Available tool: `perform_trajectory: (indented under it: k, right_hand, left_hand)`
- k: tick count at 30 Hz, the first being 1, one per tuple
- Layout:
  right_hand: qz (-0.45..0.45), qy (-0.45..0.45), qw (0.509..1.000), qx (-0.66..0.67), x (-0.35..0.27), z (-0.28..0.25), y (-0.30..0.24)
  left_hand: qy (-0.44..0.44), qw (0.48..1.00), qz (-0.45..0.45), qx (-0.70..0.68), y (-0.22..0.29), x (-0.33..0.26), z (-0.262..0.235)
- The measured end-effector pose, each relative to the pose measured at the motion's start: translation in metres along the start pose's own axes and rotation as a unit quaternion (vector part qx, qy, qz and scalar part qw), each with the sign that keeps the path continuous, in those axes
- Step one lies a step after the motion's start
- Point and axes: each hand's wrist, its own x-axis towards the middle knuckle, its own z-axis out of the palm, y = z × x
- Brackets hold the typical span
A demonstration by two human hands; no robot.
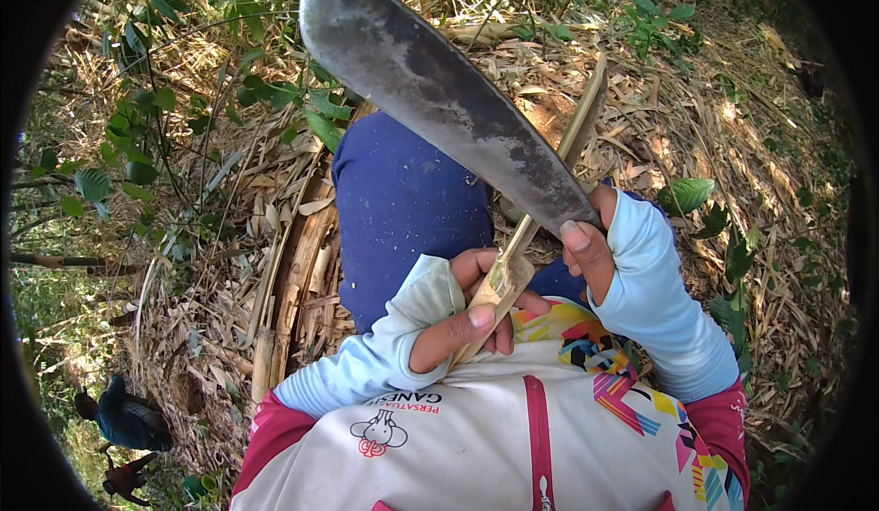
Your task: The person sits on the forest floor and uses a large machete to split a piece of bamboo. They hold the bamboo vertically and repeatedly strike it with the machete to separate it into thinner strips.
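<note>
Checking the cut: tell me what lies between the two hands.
Head view: only the bamboo strip spans from left hand to right hand, under the machete blade.

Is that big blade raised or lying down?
Raised: the blade slants up from the right hand, above the bamboo strip.

Machete blade (439,99): dull grey metal, mottled, matt. Bamboo strip (540,209): pale, smooth, fibrous wood. Arm sleeves (655,300): soft light-blue cloth.

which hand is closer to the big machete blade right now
Right. The right hand grips the machete at the base of the blade, thumb against the metal. The left hand sits lower, wrapped around the bamboo strip, clear of the blade.
</note>
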Motion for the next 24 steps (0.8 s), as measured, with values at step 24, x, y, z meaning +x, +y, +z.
perform_trajectory:
  k: [24]
  right_hand:
    - [0.022, -0.029, 0.999, 0.036, 0.0, 0.009, 0.0]
  left_hand:
    - [-0.001, 0.999, -0.033, 0.036, 0.006, -0.002, 0.0]
